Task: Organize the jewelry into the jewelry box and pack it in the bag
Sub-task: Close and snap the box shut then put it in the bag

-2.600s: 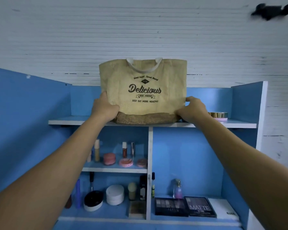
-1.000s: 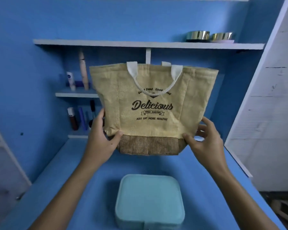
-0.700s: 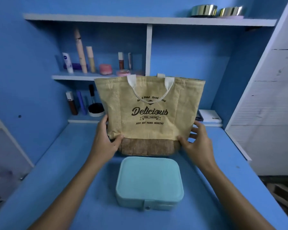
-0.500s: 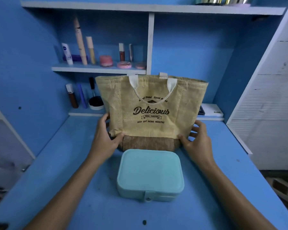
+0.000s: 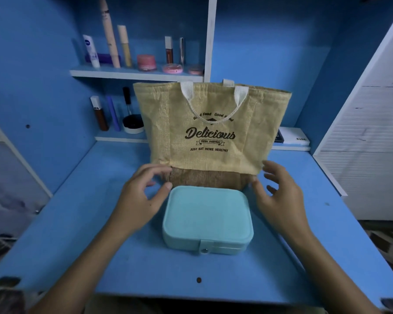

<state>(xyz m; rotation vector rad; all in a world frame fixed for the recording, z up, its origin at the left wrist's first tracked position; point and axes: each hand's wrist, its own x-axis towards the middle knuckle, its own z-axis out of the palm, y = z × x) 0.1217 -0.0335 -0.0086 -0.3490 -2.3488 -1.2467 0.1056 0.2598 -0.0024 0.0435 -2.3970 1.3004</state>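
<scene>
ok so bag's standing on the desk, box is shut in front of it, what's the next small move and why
Probably bring both hands in to take the box by its sides. The left hand and right hand are open, holding nothing, either side of it; the bag stands upright just behind with its top open, so the box looks ready to lift in.
</scene>
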